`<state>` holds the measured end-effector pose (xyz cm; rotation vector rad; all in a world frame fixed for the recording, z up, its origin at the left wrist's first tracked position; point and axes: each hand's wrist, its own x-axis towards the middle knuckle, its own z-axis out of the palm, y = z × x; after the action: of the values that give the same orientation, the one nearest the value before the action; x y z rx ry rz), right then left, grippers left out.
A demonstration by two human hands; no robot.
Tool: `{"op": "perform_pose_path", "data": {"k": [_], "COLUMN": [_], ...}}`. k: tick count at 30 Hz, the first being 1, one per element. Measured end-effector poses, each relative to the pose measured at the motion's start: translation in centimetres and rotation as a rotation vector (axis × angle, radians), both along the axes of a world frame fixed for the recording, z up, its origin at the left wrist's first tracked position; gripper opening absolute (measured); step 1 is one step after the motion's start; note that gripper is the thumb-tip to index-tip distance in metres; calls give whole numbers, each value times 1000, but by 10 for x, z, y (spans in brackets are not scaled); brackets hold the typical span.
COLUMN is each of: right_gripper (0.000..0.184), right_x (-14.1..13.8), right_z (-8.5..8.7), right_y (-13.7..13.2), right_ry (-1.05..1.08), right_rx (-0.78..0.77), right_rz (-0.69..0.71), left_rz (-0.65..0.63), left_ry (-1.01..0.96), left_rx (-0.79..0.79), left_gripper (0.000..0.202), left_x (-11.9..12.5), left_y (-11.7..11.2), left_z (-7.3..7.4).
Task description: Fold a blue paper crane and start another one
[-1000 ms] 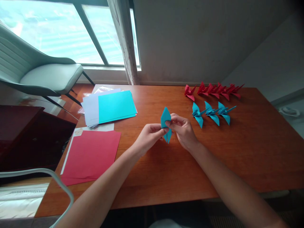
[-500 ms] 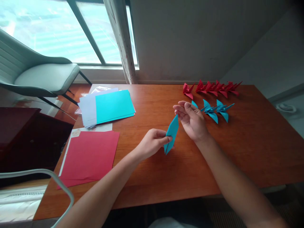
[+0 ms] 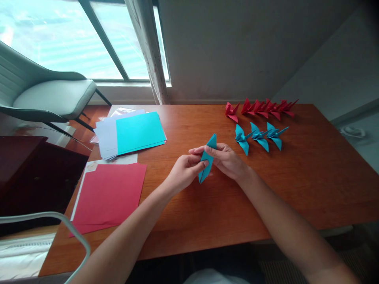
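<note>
The left hand (image 3: pixel 185 173) and the right hand (image 3: pixel 229 159) meet over the middle of the wooden table (image 3: pixel 189 221), in from its near edge, with a folded blue paper (image 3: pixel 205 172) between them. The paper looks lifted off the surface; its long axis slants, the upper tip pointing to the far edge and a little right, the lower tip to the near edge. Neither hand is nearer: both touch it. The left thumb presses the middle of the face from the left side, and the right thumb lies higher up, from the right side. Both sets of fingers are closed in a pinch, partly hidden behind the paper.

Along the left edge, near its corner with the near edge, lie red sheets (image 3: pixel 109 193). Farther on, toward the far left corner, blue sheets (image 3: pixel 140 132) overlap pale sheets (image 3: pixel 106 138). I see no box or tray among these; all lie straight on the surface.

Toward the far right corner, three blue birds (image 3: pixel 258 135) stand in a row, and beyond them, by the far edge, a row of red birds (image 3: pixel 248 107), too overlapped to count surely
</note>
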<state>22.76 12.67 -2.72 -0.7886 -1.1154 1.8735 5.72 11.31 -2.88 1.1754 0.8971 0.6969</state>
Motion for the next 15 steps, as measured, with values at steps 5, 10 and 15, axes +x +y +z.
{"op": "perform_pose_path", "data": {"k": [5,10,15], "right_gripper": [25,29,27], "right_x": [9,13,0], "right_z": [-1,-4,-7], "right_y": [7,14,8], "right_ry": [44,12,-236], "right_rx": [20,19,216], "right_rz": [-183,-420,-267], "left_rz": [-53,-42,206], "left_ry": [90,97,4], "left_rx": [12,18,72], "left_gripper": [35,30,21], "left_x": [-4,-1,2], "left_y": [-3,-3,1], "left_z": [0,-2,-7]}}
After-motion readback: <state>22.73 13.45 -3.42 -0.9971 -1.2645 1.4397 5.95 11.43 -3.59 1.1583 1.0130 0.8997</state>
